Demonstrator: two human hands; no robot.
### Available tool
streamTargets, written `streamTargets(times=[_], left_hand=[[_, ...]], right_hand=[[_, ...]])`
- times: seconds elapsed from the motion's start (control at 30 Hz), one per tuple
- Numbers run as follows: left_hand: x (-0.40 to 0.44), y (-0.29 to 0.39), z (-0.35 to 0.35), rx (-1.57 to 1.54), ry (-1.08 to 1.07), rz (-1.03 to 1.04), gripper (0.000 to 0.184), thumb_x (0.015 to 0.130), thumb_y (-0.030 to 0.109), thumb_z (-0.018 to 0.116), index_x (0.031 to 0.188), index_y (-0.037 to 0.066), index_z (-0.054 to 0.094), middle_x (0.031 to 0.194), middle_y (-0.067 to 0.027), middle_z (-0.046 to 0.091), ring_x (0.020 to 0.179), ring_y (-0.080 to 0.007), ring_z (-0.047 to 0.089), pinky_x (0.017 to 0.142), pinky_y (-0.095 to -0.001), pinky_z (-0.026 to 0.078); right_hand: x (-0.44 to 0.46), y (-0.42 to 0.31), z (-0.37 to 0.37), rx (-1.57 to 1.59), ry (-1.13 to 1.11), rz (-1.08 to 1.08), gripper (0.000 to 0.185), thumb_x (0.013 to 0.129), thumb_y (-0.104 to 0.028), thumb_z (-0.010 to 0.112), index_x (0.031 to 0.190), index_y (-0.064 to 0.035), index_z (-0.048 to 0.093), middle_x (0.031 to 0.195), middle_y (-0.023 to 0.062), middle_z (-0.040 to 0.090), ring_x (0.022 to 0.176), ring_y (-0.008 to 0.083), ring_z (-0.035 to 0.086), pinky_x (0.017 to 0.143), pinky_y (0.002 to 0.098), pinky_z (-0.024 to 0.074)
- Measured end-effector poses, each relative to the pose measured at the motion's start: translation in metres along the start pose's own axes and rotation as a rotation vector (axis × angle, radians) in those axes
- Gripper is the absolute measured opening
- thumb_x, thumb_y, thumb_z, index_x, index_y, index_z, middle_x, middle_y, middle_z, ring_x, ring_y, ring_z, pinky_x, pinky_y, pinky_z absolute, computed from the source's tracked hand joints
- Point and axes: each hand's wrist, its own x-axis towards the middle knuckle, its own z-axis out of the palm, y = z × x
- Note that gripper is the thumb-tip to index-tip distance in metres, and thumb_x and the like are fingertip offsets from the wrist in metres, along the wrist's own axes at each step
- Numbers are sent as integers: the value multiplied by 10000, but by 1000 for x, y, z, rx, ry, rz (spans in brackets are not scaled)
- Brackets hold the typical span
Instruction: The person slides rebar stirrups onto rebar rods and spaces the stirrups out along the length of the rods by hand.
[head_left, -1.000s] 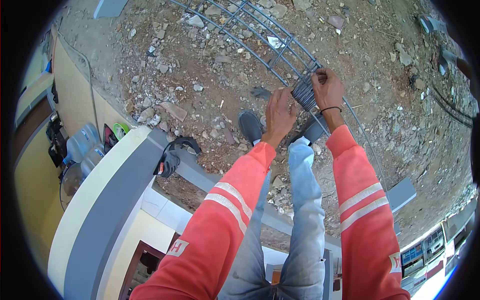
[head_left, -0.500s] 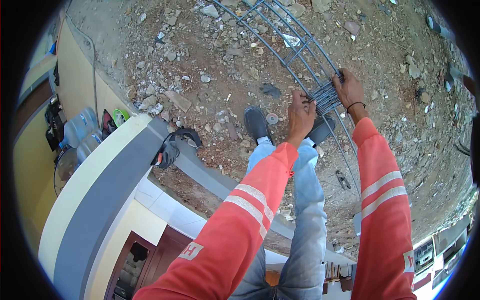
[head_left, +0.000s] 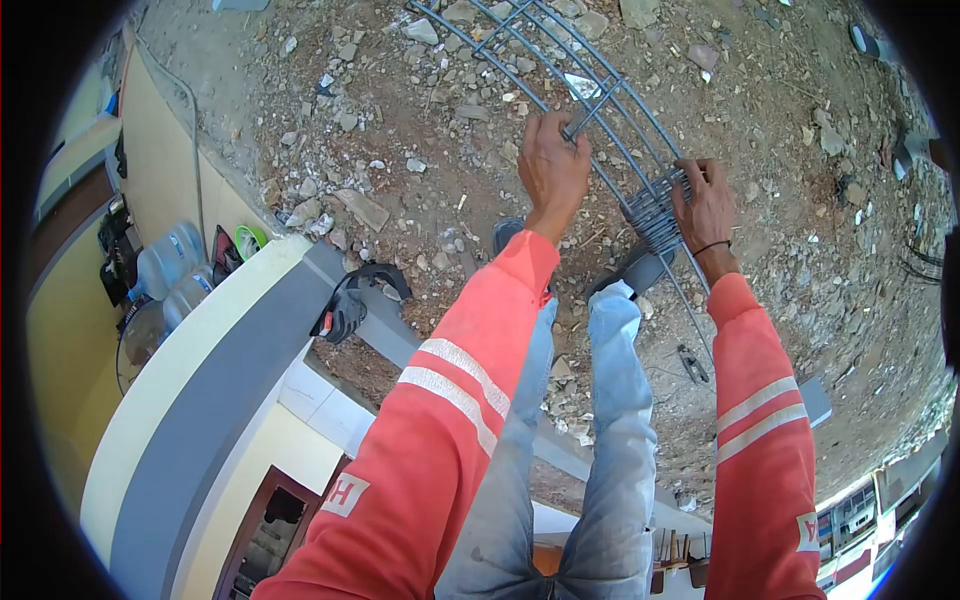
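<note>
Nearest, two red sleeves with silvery bands (head_left: 455,385) covered parts of the pale blue jeans (head_left: 618,390), and the lettering on their white patches was only partly legible. Beyond the cuffs, the left hand (head_left: 553,170) lay with its fingers curled in at the near side of a long open cage of blue-grey steel rods (head_left: 595,105), by a crosswise tie; its fingertips were hidden, so whether it gripped the rod or only touched it could not be told. The right hand (head_left: 706,205) was bent narrowly over the far edge of a tight stack of grey wire hoops (head_left: 655,218), holding it where it sat around the rods; the hoops were packed too closely to count. That stack stood over the dark grey right shoe (head_left: 645,270) and hid part of it, while the left sleeve cut across the left shoe (head_left: 507,233). Past the stack, the rods ran down toward the right sleeve, near a small dark tool (head_left: 692,363) too small to make out; a grey block (head_left: 816,402) showed only partly beside that sleeve. Stony brown ground (head_left: 400,210) spread all around, and a white shard (head_left: 583,86) showed between the rods. To the left, a black and grey strapped object (head_left: 350,308) rested by a curved cream and grey wall (head_left: 215,400); beyond were clear bluish jugs (head_left: 172,262) and a green container (head_left: 250,239), partly hidden. The cage's far end was cut off at the top.
</note>
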Motion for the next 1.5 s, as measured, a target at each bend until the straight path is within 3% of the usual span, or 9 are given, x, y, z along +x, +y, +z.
streamTargets(times=[0.1,0.33,0.5,0.83,1.03,1.13,1.2,1.33,1.5], left_hand=[[26,-12,8,83,-22,174,249,796,204,725,1010,81,692,1028,-158,695,761,-366,687,775,-455,541],[37,-6,0,139,-323,78,158,775,188,708,885,77,736,825,-148,733,804,-386,697,750,-481,544],[44,-18,-5,119,-240,178,169,770,181,698,899,86,751,824,-161,719,779,-391,685,723,-486,530],[46,-20,-3,124,-253,138,215,777,212,716,958,108,769,868,-135,727,808,-376,691,721,-461,531],[13,-3,-8,37,44,226,205,792,204,728,961,89,734,978,-121,711,777,-326,685,727,-427,537],[-33,1,-7,-86,-168,4,189,789,173,739,929,49,711,967,-126,704,748,-277,684,714,-386,539],[-67,4,0,-192,-428,-308,275,816,170,720,1050,31,685,1077,-216,683,942,-359,683,853,-445,533],[-143,-7,55,-495,-376,-526,514,928,251,682,1344,-24,560,1238,-216,645,1068,-293,674,922,-390,527],[-170,13,92,-795,-362,-749,470,1025,265,551,1396,-21,518,1309,-221,598,1086,-336,654,940,-397,503]], right_hand=[[-5,-5,6,8,-280,-73,255,840,-99,641,1093,-111,674,1134,106,553,979,321,654,820,437,553],[1,2,13,-150,-230,-302,120,876,-55,555,945,-15,643,1083,129,538,921,334,665,776,458,564],[10,5,5,-230,-444,-292,116,895,-69,525,913,4,612,1058,155,545,950,338,654,781,458,553],[45,-24,7,-56,-251,-411,152,895,-90,519,948,-21,644,994,165,571,914,369,654,790,473,534],[45,-21,4,-21,-292,-356,195,915,-91,530,1039,-50,675,1024,161,594,940,368,651,799,460,534],[31,-8,-9,50,-142,-171,207,920,-144,571,1082,-78,681,1075,165,614,977,367,645,841,454,530],[23,15,-9,-26,-48,104,279,933,-246,607,1170,-109,663,1140,181,623,1013,383,640,888,466,524],[11,40,2,124,-221,193,437,963,-401,593,1273,-93,604,1193,232,614,1096,432,612,966,487,490],[8,59,27,127,-277,124,471,967,-441,567,1218,-44,611,1177,250,614,1100,443,602,957,494,485]])
